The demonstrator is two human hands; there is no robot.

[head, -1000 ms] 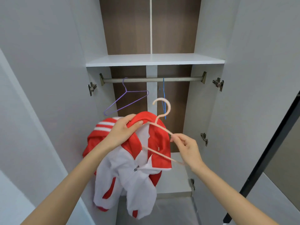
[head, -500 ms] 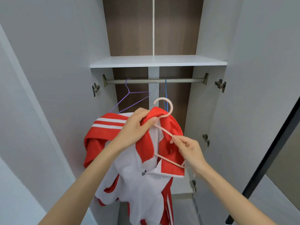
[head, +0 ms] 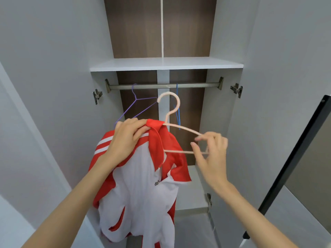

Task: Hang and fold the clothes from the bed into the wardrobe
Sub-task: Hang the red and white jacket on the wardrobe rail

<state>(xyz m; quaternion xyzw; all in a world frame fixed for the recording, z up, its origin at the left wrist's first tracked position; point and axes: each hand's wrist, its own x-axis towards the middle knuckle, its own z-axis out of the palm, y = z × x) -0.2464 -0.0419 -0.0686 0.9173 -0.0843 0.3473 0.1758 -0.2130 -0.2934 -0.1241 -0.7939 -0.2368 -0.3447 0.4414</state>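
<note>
The pink hanger (head: 179, 129) is sitting just below the wardrobe rail (head: 163, 85), its hook pointing up toward the rail and its long axis running left to right, roughly parallel to it. The left hand (head: 128, 138) is clamping the red collar of the red-and-white jacket (head: 143, 185) over the hanger's left arm, below the rail. The right hand (head: 211, 154) is pinching the hanger's bare right end, thumb and forefinger together, other fingers spread. The jacket's right shoulder is lying left of those fingers, so it likely needs drawing rightward along the hanger.
</note>
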